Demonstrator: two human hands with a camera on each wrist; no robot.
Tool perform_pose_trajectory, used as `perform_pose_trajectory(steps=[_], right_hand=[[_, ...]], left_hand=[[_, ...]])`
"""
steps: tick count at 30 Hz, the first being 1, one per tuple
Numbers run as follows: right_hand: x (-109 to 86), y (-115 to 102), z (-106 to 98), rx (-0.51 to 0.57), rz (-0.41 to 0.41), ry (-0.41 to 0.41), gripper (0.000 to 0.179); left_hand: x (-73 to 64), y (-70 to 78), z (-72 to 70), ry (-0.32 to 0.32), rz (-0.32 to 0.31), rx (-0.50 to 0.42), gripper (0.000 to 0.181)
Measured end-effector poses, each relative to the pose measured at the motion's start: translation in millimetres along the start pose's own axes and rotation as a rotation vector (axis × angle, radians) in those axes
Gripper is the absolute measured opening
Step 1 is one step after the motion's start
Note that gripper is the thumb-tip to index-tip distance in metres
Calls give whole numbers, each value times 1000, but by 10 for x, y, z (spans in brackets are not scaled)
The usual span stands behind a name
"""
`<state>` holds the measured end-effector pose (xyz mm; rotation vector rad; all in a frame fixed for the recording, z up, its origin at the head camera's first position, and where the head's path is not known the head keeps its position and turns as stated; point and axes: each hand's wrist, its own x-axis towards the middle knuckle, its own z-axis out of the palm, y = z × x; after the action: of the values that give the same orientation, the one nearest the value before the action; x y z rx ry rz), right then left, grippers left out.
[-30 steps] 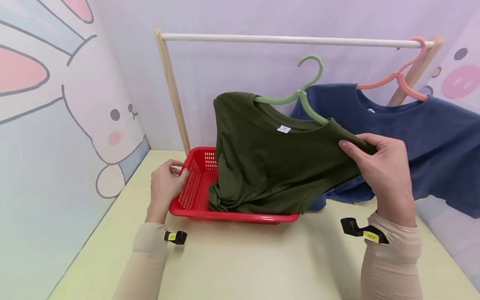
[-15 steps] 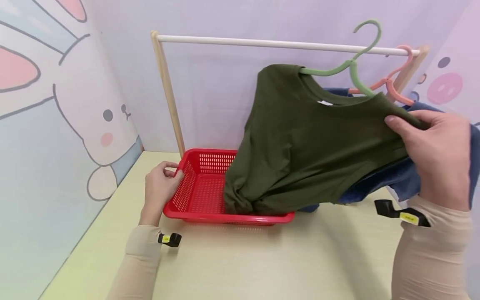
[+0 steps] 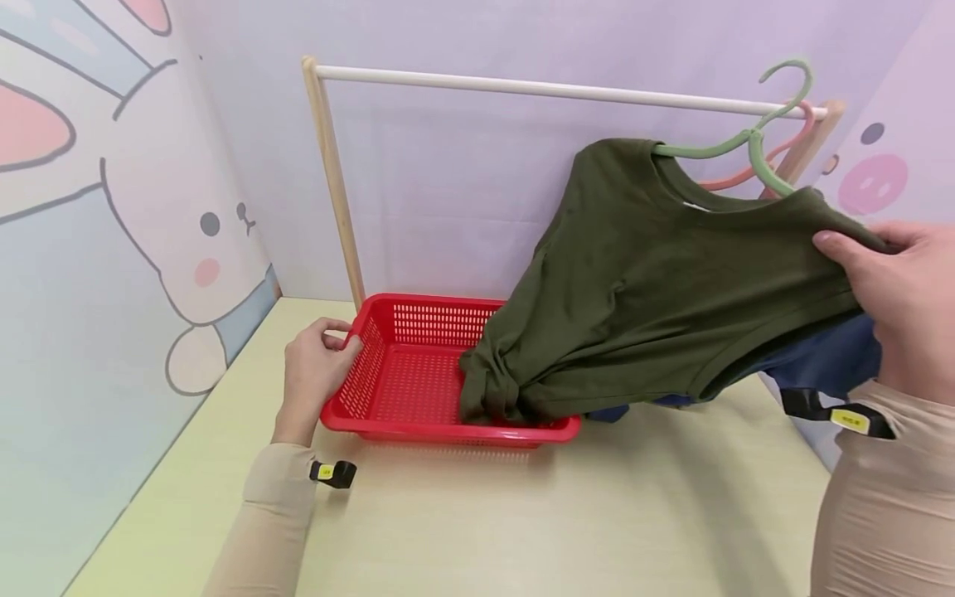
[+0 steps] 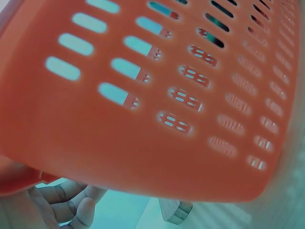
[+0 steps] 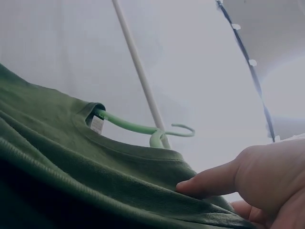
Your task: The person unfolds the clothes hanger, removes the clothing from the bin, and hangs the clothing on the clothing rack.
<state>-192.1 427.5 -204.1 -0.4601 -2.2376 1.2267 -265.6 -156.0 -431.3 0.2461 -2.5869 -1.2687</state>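
Observation:
My right hand point(image 3: 913, 294) pinches the shoulder of a dark green T-shirt point(image 3: 664, 290) between thumb and fingers. A light green hanger point(image 3: 757, 145) is inside its neckline, its hook up close to the rack's rod. In the right wrist view the shirt point(image 5: 119, 167) slopes up from the left, and the thumb of the right hand point(image 5: 271, 181) lies along its shoulder. The shirt's bunched hem rests in the right part of a red basket point(image 3: 418, 373). My left hand point(image 3: 317, 373) grips that basket's left rim, and in the left wrist view the perforated basket wall point(image 4: 119, 157) fills most of the picture.
A wooden rack with a white rod point(image 3: 537, 85) stands behind the basket on the pale table point(image 3: 477, 514). At its right end hangs a pink hanger point(image 3: 734, 178). A blue shirt point(image 3: 836, 361) shows below the green one, mostly hidden. Cartoon-printed walls stand on both sides.
My right hand has carried the green shirt and hanger to the right and up, now covering most of the blue shirt. Its hem has slid right in the basket. The left hand keeps its grip.

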Motion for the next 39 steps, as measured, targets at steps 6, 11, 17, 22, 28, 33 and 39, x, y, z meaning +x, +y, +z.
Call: perform_pose_trajectory(steps=[6, 11, 17, 22, 28, 33, 39], right_hand=[[-42, 69, -23, -210, 64, -60, 4], [-53, 190, -27, -335, 54, -46, 25], [-1, 259, -46, -354, 34, -74, 24], [22, 273, -42, -389, 21, -60, 18], [-27, 238, 25, -149, 26, 24, 21], [-189, -8, 170, -106, 5, 152, 44], [-349, -241, 413, 8, -178, 242, 54]], left_hand=[[1, -4, -6, -4, -7, -9, 45], [7, -6, 1, -7, -8, -18, 44], [7, -6, -2, -5, -13, -23, 45], [10, -7, -5, -3, -14, -18, 46], [17, -2, 0, -8, -16, -23, 45], [19, 6, -4, -4, -23, -23, 46], [16, 7, 4, 0, -18, -21, 45]])
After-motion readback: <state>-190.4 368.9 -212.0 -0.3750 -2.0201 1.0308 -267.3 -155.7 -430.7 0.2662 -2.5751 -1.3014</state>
